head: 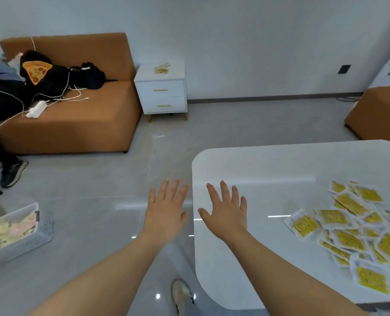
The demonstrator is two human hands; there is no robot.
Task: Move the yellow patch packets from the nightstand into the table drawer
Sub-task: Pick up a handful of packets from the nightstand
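Grip: none. Left hand (pixel 166 215) and right hand (pixel 226 213) both spread, empty, at left edge of worktop (pixel 258 169). Yellow patch packets (pixel 162 67) lie on nightstand (pixel 159 87) top, well apart from hands. Judgement: walk over, scoop loose heap two-handed.

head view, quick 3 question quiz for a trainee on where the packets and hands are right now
1. True or false: the left hand and the right hand each grip a packet.
2. Short answer: what lies on top of the nightstand?
3. Pick one: the big heap of yellow packets lies A) on the nightstand, B) on the white table, C) in the right hand.
Key: 1 false, both hands are open and empty; 2 a small pile of packets; 3 B.
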